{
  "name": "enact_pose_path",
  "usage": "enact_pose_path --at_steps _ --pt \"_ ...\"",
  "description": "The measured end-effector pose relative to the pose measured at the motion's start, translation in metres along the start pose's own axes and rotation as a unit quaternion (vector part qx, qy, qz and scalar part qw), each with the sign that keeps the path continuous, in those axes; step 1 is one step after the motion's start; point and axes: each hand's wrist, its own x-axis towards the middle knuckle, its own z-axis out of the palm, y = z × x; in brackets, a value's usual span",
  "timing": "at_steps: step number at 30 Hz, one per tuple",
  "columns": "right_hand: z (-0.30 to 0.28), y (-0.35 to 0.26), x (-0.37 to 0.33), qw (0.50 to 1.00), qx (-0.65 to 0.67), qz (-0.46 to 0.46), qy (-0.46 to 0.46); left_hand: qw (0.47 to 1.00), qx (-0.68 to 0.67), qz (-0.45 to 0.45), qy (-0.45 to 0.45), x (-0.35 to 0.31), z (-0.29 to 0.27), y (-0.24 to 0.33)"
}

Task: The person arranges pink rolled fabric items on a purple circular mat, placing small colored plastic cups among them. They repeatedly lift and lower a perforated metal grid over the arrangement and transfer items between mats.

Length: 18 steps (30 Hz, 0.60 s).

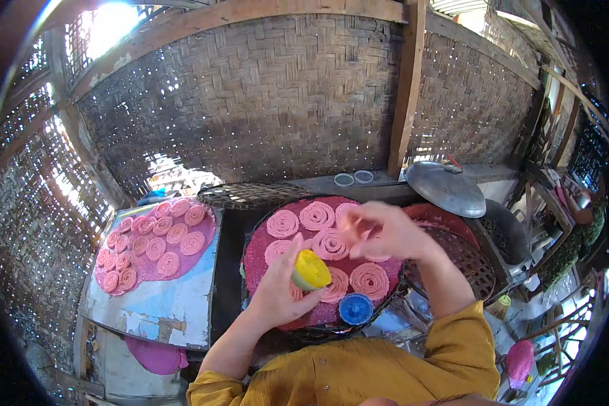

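My left hand (281, 291) is wrapped round a small cup (311, 270) with a pale outer side and bright yellow at its mouth, tilted toward the right. Whether the yellow is a filling or the inner wall, I cannot make out. My right hand (380, 233) hovers over the round tray (256, 260), fingers bent and blurred; anything in them is hidden. Pink spiral coils (317, 216), several of them, lie on the tray's deep pink cloth, some partly behind my hands. A blue scalloped cup (356, 309) rests at the tray's near edge.
On the left, a worn pale blue board (183, 298) bears more pink coils (156, 249) on pink cloth. To the right are a metal lid (445, 189), a woven basket (457, 260) and a dark pan (511, 233). A woven bamboo wall (250, 101) stands behind.
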Motion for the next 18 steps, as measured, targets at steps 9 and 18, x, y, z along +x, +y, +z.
enact_pose_path --at_steps 9,18 --pt "-0.039 0.113 0.005 0.891 -0.396 0.223 -0.008 0.989 -0.104 -0.086 0.067 -0.015 -0.024 -0.023" --pt "-0.001 0.043 0.047 0.959 -0.265 -0.074 0.06 0.991 0.004 -0.065 0.12 0.029 -0.048 -0.02"
